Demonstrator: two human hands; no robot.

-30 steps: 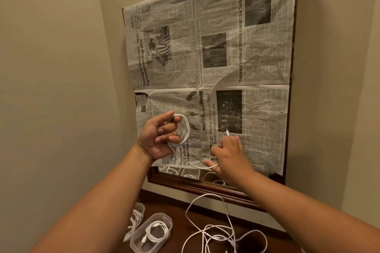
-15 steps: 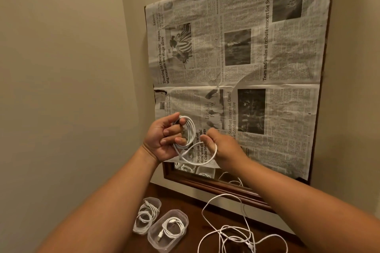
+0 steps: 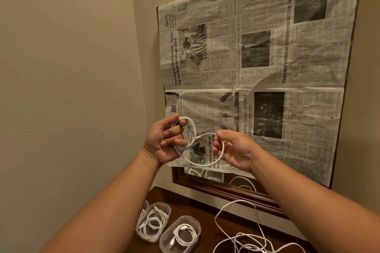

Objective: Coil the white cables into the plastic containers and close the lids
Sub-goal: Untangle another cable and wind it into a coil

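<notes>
Both forearms reach up; the left hand (image 3: 164, 141) curls round a coiled white cable (image 3: 193, 131), the right hand (image 3: 236, 152) pinches its loose loop

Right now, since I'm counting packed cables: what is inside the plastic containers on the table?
Left container: coiled white cable. Right container: another coil. A clear piece behind them is mostly hidden by the forearm; any contents don't show.

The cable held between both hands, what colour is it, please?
The cable is plain white, seen best in the head view.
</notes>
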